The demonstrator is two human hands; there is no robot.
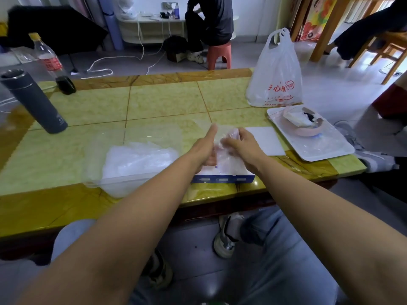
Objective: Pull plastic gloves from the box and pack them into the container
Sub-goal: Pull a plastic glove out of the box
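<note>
Glove box (222,178), blue-sided cardboard, at the near edge of the table, partly hidden by both wrists. Directly above it: one plastic glove (223,137), thin clear film, bunched between the left hand (203,148) (fingers curled round it, thumb raised) and the right hand (240,146), whose fingertips pinch its far side.

Handling, by judgement: almost weightless, limp, slippery and clingy, and likely to tear if yanked. Best taken at the cuff or gathered into a wad, then pressed down.

Clear container (93,172), just left of the box, holds a loose heap of gloves (136,159).

Right of the hands: white card (265,140). Beyond it, a white tray (330,150) bearing a pink bowl (301,129).

Surface: glossy yellow-green tiled table (167,100), wood-trimmed.

Farther back: grey flask (33,100), cola bottle (48,60), printed carrier bag (275,78).

Room: grey floor, trailing cables, a seated person on a red stool (219,56).
</note>
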